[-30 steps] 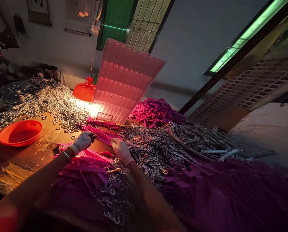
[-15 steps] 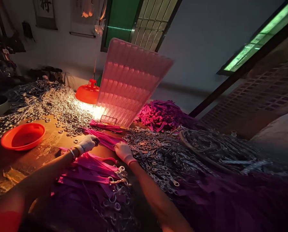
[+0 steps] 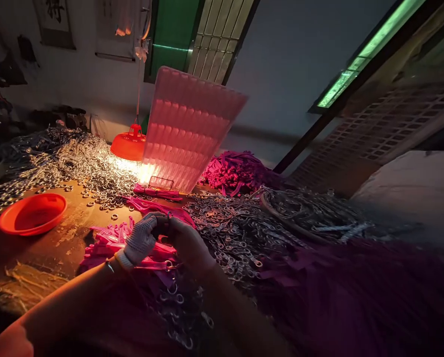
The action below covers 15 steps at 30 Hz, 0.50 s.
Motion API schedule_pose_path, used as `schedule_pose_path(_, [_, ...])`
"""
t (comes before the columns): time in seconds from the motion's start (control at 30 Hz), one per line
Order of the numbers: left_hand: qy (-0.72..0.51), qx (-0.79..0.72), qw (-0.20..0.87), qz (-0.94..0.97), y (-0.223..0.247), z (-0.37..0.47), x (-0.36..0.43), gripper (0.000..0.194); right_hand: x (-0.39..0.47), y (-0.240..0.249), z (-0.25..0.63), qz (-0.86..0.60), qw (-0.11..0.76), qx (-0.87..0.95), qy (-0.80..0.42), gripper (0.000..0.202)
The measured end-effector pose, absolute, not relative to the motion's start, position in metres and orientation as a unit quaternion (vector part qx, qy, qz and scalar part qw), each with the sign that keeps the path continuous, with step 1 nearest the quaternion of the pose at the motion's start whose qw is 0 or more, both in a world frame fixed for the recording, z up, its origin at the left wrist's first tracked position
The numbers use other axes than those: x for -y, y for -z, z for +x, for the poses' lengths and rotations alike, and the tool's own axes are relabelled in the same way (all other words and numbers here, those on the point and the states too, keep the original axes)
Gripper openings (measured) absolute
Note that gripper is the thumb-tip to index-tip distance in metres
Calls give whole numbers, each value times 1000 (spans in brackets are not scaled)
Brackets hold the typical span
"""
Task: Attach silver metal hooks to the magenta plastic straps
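Note:
My left hand, in a white dotted glove, has its fingers closed and curled toward my right hand. My right hand meets it fingertip to fingertip, thumb and fingers pinched together. A small dark glint shows between the fingertips, too small to name, and what each hand grips is hidden. Below and around my left hand lies a heap of pink straps, some ending in metal rings. Behind both hands, a row of pink straps lies on the table.
A red bowl stands at left, before a pile of metal rings. A red-shaded lamp hangs beside an upright translucent ribbed panel. Metal clasps heap at right. More pink straps pile behind.
My hands have drawn back toward me from the row of pink straps and come together above the nearer heap. The view has turned slightly right.

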<state>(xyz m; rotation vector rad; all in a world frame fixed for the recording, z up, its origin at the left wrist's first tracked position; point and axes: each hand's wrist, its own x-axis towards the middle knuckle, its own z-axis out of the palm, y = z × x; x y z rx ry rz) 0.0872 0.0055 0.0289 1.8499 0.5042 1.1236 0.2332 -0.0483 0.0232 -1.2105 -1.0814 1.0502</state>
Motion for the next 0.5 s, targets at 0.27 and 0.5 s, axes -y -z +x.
schedule_pose_path(0.27, [-323,-260,705,575,-22,51,19,21,101,-48,215,-631,409,649,-114,27])
schedule_pose_path(0.5, [-261,-312,551,728,-32,49,46,14,131,-71,195,-676,68,727,93,25])
